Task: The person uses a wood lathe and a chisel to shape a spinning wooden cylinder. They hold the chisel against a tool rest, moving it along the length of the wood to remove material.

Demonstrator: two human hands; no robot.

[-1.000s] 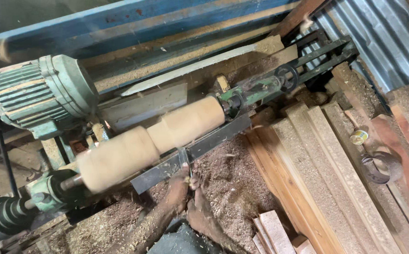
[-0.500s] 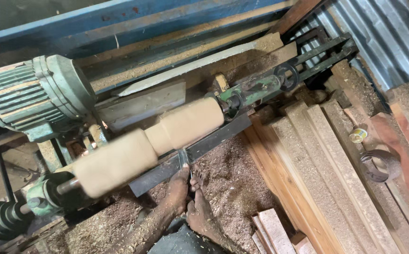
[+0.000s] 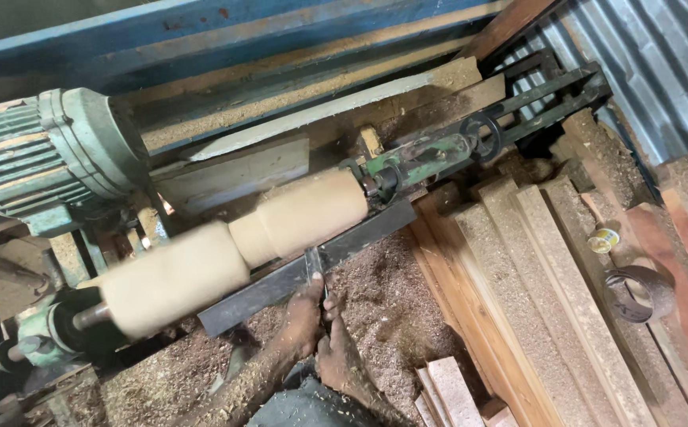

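A pale wooden cylinder (image 3: 241, 245) spins on a lathe, with a narrower groove cut near its middle. A dark metal tool rest bar (image 3: 312, 265) runs along its front. My left hand (image 3: 303, 320) and my right hand (image 3: 336, 352) are together just below the bar, both closed around a metal chisel (image 3: 314, 265) whose blade lies on the bar and points at the wood to the right of the groove. Both forearms are dusted with sawdust.
A green motor (image 3: 43, 162) sits at the left, and the green tailstock with handwheel (image 3: 439, 150) holds the wood's right end. Sawdust (image 3: 391, 316) covers the bed below. Timber planks (image 3: 549, 277) lie stacked at the right, with a dark metal ring (image 3: 636, 292) and a small tin (image 3: 603, 239) on them.
My hands have come up from the bottom edge and set the chisel on the tool rest. The view has shifted slightly downward.
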